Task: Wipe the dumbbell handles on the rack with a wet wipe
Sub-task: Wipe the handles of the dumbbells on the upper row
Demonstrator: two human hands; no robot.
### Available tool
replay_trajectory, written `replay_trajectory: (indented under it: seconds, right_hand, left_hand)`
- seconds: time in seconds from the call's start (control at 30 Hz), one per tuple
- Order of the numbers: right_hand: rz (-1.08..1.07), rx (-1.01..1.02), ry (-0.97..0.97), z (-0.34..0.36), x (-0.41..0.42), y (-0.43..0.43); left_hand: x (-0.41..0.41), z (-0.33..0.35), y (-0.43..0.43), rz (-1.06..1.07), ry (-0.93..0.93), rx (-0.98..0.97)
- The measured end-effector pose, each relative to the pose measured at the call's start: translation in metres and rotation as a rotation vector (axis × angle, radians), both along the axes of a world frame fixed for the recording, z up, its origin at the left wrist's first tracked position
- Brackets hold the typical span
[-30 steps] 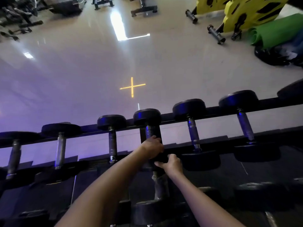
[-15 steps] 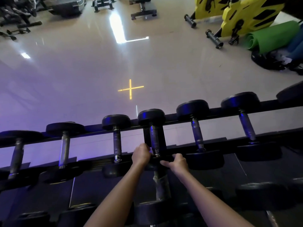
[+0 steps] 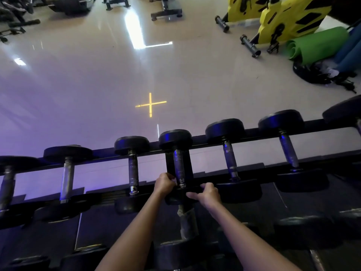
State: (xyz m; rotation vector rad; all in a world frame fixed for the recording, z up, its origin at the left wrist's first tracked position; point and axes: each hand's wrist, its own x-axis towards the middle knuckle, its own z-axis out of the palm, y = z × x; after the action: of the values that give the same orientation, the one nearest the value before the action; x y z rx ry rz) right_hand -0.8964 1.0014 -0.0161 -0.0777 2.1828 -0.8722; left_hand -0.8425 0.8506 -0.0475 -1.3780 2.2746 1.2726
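Observation:
A row of black dumbbells lies across the dark rack [image 3: 254,132]. On the middle dumbbell, the metal handle [image 3: 179,165] is bare along most of its length. My left hand [image 3: 165,183] curls its fingers around the near end of that handle, on its left side. My right hand [image 3: 208,194] grips the rim of the same dumbbell's near head [image 3: 175,198] from the right. No wet wipe shows in either hand.
Neighbouring dumbbell handles lie to the left [image 3: 133,169] and to the right [image 3: 230,161]. A lower-tier dumbbell with a wrapped handle [image 3: 187,222] sits under my hands. Beyond the rack are a glossy floor, yellow machines [image 3: 289,18] and a green rolled mat [image 3: 316,42].
My left hand has slid back off the middle of the handle to its near end, uncovering the handle. My right hand has stayed on the near head.

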Motion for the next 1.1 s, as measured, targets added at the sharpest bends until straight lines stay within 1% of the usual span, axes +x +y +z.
replay_trajectory:
  seconds: [0.07,0.13,0.33,0.43,0.5,0.53,0.57,0.6,0.67,0.7,0.73,0.83,0.87,0.9,0.97,1.0,1.03,1.1]
  right_hand:
    - [-0.015,-0.014,-0.015,-0.002,-0.001,0.001]
    - [-0.017,-0.027,-0.022,-0.002,-0.002,0.001]
    - [-0.015,-0.046,-0.026,-0.002,0.000,0.002]
    - [-0.017,-0.031,-0.013,-0.002,-0.003,0.006]
    - [0.005,-0.022,-0.020,0.002,-0.012,0.008]
    - [0.025,-0.013,-0.021,0.003,-0.016,0.008]
    - [0.052,-0.002,-0.020,0.004,-0.020,0.007]
    - [0.078,0.012,-0.020,0.004,-0.022,0.006]
    - [0.116,0.031,-0.007,0.006,-0.023,0.005]
    - [0.125,0.034,0.007,0.005,-0.022,0.005]
    - [0.125,0.035,0.018,0.004,-0.022,0.004]
    - [0.101,0.037,0.028,-0.002,-0.022,0.003]
    - [0.094,0.039,0.024,-0.004,-0.022,0.003]
    - [0.086,0.039,0.021,-0.005,-0.022,0.003]
    - [0.066,0.028,0.020,-0.008,-0.022,0.003]
    - [0.055,0.022,0.019,-0.009,-0.021,0.004]
    - [0.046,0.017,0.018,-0.011,-0.020,0.004]
    - [0.030,0.010,0.014,-0.014,-0.018,0.004]
  left_hand:
    - [0.004,0.000,-0.002,-0.010,0.029,0.040]
    - [0.007,0.004,-0.004,-0.034,0.049,0.026]
    - [-0.003,0.001,0.002,-0.011,-0.012,-0.037]
    - [0.001,0.006,-0.003,-0.095,-0.009,-0.048]
    - [0.001,0.017,-0.012,-0.133,0.018,0.012]
    - [-0.002,0.023,-0.017,-0.134,0.039,0.034]
    - [-0.007,0.029,-0.022,-0.111,0.082,0.002]
    - [-0.013,0.035,-0.024,-0.048,0.145,-0.079]
    - [-0.025,0.046,-0.021,0.136,0.364,-0.281]
    - [-0.030,0.048,-0.018,0.175,0.467,-0.352]
    - [-0.034,0.047,-0.014,0.151,0.527,-0.405]
    - [-0.038,0.022,-0.008,-0.073,0.534,-0.456]
    - [-0.038,0.013,-0.008,-0.092,0.552,-0.460]
    - [-0.039,0.009,-0.008,-0.066,0.580,-0.465]
    - [-0.042,0.001,-0.007,0.110,0.637,-0.407]
    - [-0.045,-0.002,-0.007,0.248,0.644,-0.321]
    - [-0.048,-0.004,-0.006,0.399,0.651,-0.187]
    - [-0.054,-0.009,-0.007,0.673,0.714,0.189]
